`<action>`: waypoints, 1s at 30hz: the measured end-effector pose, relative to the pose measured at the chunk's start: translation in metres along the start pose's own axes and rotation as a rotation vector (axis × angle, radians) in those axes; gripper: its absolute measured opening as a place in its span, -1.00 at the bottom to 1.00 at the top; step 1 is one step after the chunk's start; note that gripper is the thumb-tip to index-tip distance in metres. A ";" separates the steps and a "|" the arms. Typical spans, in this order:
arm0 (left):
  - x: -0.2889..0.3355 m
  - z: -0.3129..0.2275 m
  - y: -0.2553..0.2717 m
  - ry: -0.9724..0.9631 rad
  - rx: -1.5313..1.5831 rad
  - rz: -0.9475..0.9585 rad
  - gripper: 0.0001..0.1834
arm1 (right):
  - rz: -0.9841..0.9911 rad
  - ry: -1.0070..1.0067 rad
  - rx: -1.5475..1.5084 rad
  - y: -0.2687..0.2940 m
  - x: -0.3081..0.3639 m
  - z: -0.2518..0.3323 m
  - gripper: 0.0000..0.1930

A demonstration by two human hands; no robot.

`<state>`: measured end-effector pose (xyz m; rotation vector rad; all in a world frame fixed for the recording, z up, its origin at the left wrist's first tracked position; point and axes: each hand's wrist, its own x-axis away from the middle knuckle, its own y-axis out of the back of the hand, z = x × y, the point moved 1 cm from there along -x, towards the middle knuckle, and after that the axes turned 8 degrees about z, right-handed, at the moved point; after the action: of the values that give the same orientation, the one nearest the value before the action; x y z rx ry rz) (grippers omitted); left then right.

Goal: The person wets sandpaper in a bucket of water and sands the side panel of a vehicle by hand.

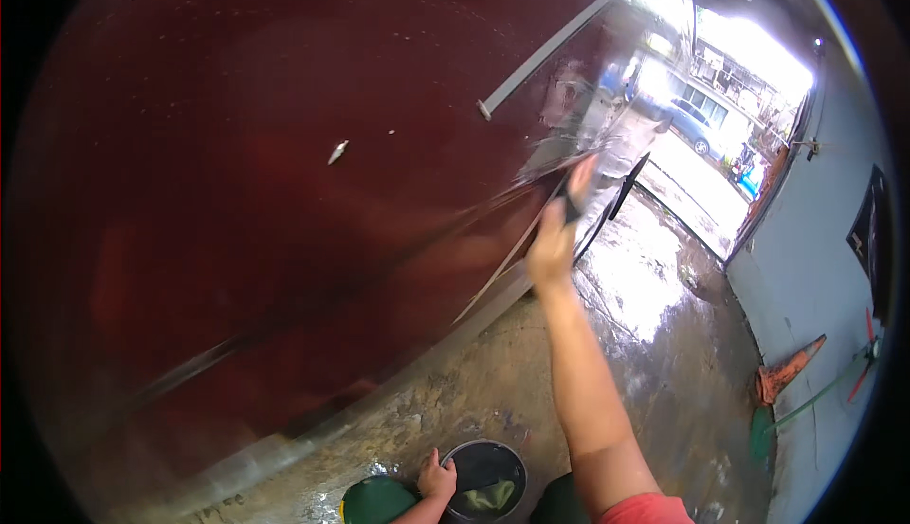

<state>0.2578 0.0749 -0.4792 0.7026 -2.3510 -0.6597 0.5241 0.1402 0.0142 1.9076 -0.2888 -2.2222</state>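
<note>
We see the right hand (555, 249) stretched far forward along a large dark red panel (284, 192) that fills the left side of the scene. Its grip is closed on a small black piece (572, 209), held at the panel's far right edge; motion blur keeps us from telling what kind of piece it is, or whether it touches the surface. Just beyond the fingers, we find a patchy grey-white area (607, 131) on the panel, and to its left a long pale grey strip (545, 55) slants across the red.

Near us, the left hand (436, 478) touches the left rim of a dark round bucket (518, 462) on the wet floor (673, 372). Its fingers are curled, but we cannot tell whether that grip pinches the rim. Inside the bucket lies a yellowish-green cloth-like thing (493, 496).

On our right, an orange cone (790, 372) leans by a pale blue wall (806, 268). Far off, through the bright opening, we make out a blue-grey car (694, 126).
</note>
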 end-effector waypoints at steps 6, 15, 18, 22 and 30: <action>0.003 -0.005 -0.003 -0.004 0.003 -0.009 -0.31 | -0.145 -0.399 -0.201 0.012 -0.021 -0.021 -0.28; 0.003 -0.008 -0.004 -0.045 0.007 -0.015 -0.30 | -0.160 -0.489 -0.372 0.028 -0.052 -0.041 -0.28; 0.005 -0.009 -0.001 -0.021 0.014 0.014 -0.31 | -0.198 -0.391 -0.263 0.008 -0.037 -0.006 -0.31; 0.005 0.003 0.005 -0.026 0.007 -0.032 -0.30 | -0.029 -0.078 -0.080 -0.010 -0.006 0.033 -0.30; 0.006 -0.021 -0.004 -0.038 0.006 0.041 -0.32 | -0.292 -0.541 -0.218 0.053 -0.057 -0.101 -0.19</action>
<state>0.2687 0.0626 -0.4650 0.6482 -2.3971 -0.6534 0.6337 0.1035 0.0678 1.2791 0.1677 -2.7999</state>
